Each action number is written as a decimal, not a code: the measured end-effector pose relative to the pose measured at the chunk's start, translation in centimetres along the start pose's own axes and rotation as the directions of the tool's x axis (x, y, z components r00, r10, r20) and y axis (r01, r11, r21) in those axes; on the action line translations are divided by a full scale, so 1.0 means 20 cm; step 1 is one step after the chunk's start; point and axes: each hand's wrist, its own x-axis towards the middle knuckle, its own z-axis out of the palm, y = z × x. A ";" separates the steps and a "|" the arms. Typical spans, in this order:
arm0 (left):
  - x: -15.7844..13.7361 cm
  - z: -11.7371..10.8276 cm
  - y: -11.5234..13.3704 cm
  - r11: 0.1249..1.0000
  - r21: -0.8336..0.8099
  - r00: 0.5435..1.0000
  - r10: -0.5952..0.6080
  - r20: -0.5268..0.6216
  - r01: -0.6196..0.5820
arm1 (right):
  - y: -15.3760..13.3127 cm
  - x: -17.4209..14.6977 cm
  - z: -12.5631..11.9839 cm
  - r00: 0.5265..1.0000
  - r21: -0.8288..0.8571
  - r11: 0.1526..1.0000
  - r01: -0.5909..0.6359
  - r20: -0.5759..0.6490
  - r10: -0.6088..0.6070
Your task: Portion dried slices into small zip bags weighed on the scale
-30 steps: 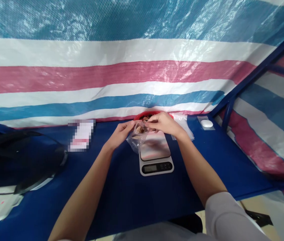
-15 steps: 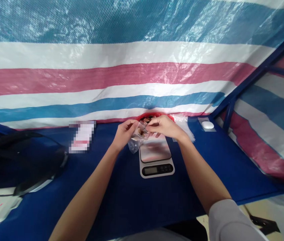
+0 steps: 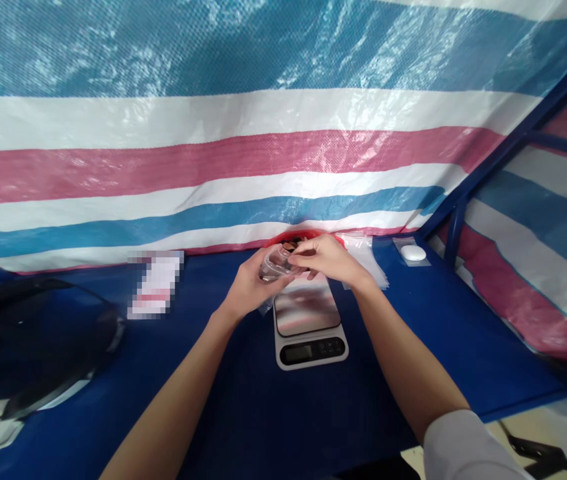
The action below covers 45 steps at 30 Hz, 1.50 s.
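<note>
A clear, crinkled plastic bag (image 3: 274,265) is held near the far end of a flat white digital scale (image 3: 307,310), before a round red container (image 3: 281,237), seemingly keeping both within reach. The left hand (image 3: 248,283) curls around it, gripping; the right hand's (image 3: 332,257) nearly closed fingers meet its edge, their grip unclear.

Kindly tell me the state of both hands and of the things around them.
Left hand: curled around a crumpled, clear plastic bag.
Bag: held; contents unclear.
Right hand: curled inward at the bag's edge; grip unclear.
White rectangular digital scale: lying flat; display unreadable.
Red, round-rimmed container: holding brownish pieces; partly hidden.
Flat, clear plastic bags: lying loosely overlapped.
White oval object: on or inside clear plastic.
</note>
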 end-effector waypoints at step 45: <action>0.01 -0.11 -0.01 0.985 0.010 0.984 -0.175 -0.026 0.175 | 0.26 0.12 -0.04 0.962 -0.883 0.451 -0.131 -0.223 -0.157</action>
